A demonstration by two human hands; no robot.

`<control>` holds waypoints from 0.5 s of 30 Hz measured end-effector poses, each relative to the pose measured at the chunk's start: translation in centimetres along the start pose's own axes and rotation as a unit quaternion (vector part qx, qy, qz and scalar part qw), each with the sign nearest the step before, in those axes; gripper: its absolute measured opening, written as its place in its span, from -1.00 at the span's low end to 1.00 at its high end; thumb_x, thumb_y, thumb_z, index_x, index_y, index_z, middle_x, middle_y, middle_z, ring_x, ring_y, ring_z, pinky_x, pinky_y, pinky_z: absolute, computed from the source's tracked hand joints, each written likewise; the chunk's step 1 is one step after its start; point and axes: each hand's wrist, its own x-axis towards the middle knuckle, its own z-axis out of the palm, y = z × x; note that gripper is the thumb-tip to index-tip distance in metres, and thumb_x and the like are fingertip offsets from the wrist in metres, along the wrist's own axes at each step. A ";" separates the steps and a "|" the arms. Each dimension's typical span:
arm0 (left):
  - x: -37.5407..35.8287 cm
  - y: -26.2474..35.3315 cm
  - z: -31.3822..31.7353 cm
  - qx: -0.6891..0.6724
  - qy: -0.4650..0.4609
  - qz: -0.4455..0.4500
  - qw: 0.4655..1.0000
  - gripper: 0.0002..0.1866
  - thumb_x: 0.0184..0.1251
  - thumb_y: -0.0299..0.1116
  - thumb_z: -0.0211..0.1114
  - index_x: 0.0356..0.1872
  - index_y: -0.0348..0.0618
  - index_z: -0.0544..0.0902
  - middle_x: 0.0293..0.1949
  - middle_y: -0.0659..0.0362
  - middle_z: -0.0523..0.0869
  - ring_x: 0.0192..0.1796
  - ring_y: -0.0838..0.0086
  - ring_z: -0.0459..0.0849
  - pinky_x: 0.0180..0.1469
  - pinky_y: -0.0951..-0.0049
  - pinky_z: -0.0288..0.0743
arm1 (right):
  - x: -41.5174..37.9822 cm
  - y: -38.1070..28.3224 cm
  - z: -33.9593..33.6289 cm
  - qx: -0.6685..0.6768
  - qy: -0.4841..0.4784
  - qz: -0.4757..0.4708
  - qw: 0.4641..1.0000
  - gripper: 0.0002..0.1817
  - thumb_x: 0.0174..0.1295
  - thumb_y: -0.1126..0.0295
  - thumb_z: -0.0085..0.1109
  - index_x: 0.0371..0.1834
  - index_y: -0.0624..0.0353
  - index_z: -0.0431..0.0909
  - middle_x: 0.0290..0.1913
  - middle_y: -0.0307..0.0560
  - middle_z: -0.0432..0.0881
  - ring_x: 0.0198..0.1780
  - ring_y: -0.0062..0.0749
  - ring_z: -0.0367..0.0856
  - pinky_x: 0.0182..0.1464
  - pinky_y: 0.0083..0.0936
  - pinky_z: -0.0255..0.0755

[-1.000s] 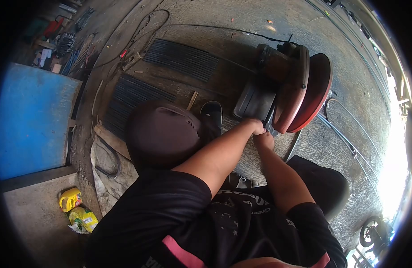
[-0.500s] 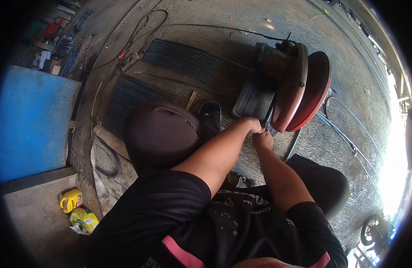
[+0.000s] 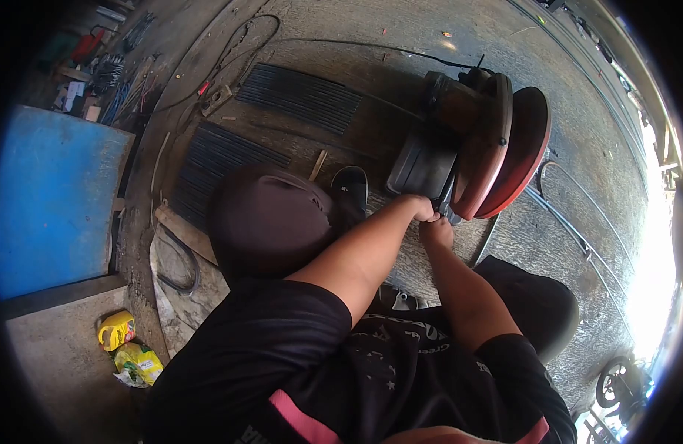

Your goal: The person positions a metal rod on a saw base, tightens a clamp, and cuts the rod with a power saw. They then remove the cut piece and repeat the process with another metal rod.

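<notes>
A cut-off saw with red guards and a dark motor body stands on the floor in front of me. My left hand is closed at the near end of its base, beside a small grey metal part below the red guard. Just to the right and nearer to me, my right hand is also closed, its fingertips close to the left hand's. What the fingers grip is too small and partly hidden to name.
Two stacks of dark metal bars lie on the concrete floor at the left. A black cable runs behind the saw. Thin rods lie to the right. A blue panel and a yellow container are at far left.
</notes>
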 end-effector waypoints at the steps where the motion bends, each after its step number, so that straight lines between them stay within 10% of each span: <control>1: -0.1 0.0 0.0 -0.005 -0.001 0.001 1.000 -0.35 0.23 0.24 0.05 -0.06 -0.19 0.65 -0.03 -0.03 0.66 0.04 0.16 0.61 0.11 0.26 0.43 | 0.0 0.0 0.0 0.002 0.003 -0.001 1.000 -0.51 0.16 0.04 -0.06 -0.25 0.30 0.62 -0.17 0.22 0.66 -0.06 0.05 0.64 0.00 -0.13 0.49; 15: -2.1 0.8 -0.9 -0.015 -0.011 -0.012 1.000 -0.35 0.22 0.23 0.05 -0.02 -0.17 0.64 0.05 -0.03 0.62 0.14 0.16 0.56 0.18 0.26 0.39 | -0.3 0.0 -0.5 0.011 -0.006 -0.005 1.000 -0.50 0.16 0.05 -0.05 -0.24 0.34 0.60 -0.16 0.25 0.64 -0.06 0.08 0.62 0.00 -0.12 0.48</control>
